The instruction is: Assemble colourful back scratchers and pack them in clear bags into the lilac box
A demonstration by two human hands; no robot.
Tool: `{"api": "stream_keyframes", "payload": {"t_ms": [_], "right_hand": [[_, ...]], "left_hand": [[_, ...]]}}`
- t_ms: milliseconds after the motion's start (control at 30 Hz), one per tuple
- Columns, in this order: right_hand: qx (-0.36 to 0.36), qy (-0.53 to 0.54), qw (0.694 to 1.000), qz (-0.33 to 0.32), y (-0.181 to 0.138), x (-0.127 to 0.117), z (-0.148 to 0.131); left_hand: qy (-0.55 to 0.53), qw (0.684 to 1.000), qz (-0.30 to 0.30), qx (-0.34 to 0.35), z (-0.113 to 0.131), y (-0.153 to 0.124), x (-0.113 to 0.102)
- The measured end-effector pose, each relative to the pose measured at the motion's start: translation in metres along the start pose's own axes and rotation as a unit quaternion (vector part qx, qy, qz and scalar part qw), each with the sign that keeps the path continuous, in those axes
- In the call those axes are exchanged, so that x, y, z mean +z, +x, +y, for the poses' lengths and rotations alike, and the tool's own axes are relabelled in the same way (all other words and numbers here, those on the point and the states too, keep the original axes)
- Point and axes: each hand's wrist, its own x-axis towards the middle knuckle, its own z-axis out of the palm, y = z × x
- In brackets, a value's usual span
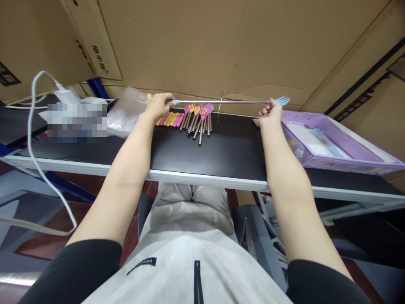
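Observation:
A telescopic back scratcher (221,101) with a blue claw head and a thin metal rod is stretched out level above the table. My left hand (158,105) is closed on its blue handle end. Near the blue claw, my right hand (271,112) grips the other end. Below the rod lie several metal back scratcher rods (199,126) with pink and yellow claw heads, bunched together. Beside them, pink and yellow handles (171,119) lie in a row, partly hidden by my left hand.
A purple box (348,162) at the right holds a blue back scratcher (327,142). To the left are a clear plastic bag (125,114) and a white cable (30,122). Cardboard (234,46) stands behind the black table (221,156).

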Motion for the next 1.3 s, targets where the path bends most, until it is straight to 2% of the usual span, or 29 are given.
{"api": "stream_keyframes", "payload": {"t_ms": [200, 333, 500, 600, 867, 1167, 1300], "right_hand": [[-0.014, 0.005, 0.999, -0.029, 0.002, 0.002, 0.004], [-0.029, -0.003, 0.999, -0.037, 0.001, 0.007, 0.006], [-0.006, -0.014, 0.996, -0.091, -0.033, 0.032, 0.037], [0.006, -0.011, 0.994, -0.109, -0.055, 0.044, 0.054], [0.022, -0.018, 0.992, -0.121, -0.08, 0.044, 0.051], [0.05, -0.022, 0.982, -0.181, -0.117, 0.056, 0.076], [0.048, -0.035, 0.978, -0.199, -0.12, 0.057, 0.075]], "left_hand": [[0.007, 1.0, -0.014, 0.003, -0.001, -0.001, -0.001], [0.021, 0.999, -0.032, 0.028, 0.009, -0.001, 0.001], [0.022, 0.993, -0.038, 0.107, 0.044, -0.001, 0.016], [0.029, 0.991, -0.02, 0.127, 0.059, -0.001, 0.023], [0.022, 0.988, 0.004, 0.151, 0.061, -0.005, 0.029], [0.055, 0.982, -0.025, 0.177, 0.098, -0.023, 0.037], [0.052, 0.983, -0.018, 0.178, 0.098, -0.022, 0.038]]}}
